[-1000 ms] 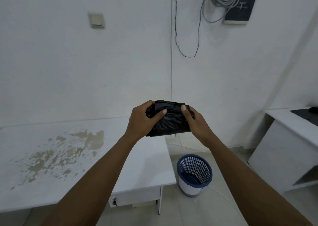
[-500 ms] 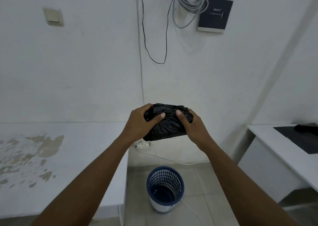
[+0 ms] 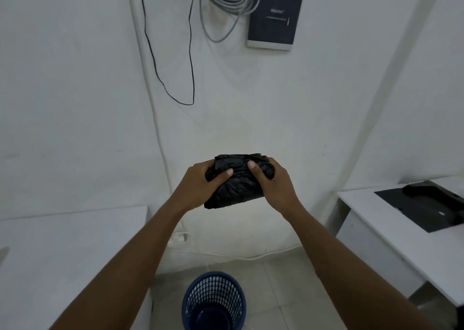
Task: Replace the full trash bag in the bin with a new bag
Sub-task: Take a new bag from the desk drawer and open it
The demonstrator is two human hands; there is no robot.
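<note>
A bunched-up black trash bag is held in front of me at chest height, above the floor. My left hand grips its left side with the thumb pressed on top. My right hand grips its right side, thumb also on top. Below, on the tiled floor, stands a blue mesh bin; no bag lines it and its dark bottom shows. The bin is directly under my forearms.
A white desk lies at the left, another white desk with a black mat at the right. On the wall hang a dark panel, coiled grey cable and a black wire. A white cord runs along the floor.
The view has swung to the right and closer: the bin now sits lower and centred, the left desk has slid out. Both hands keep the same hold on the bag.
</note>
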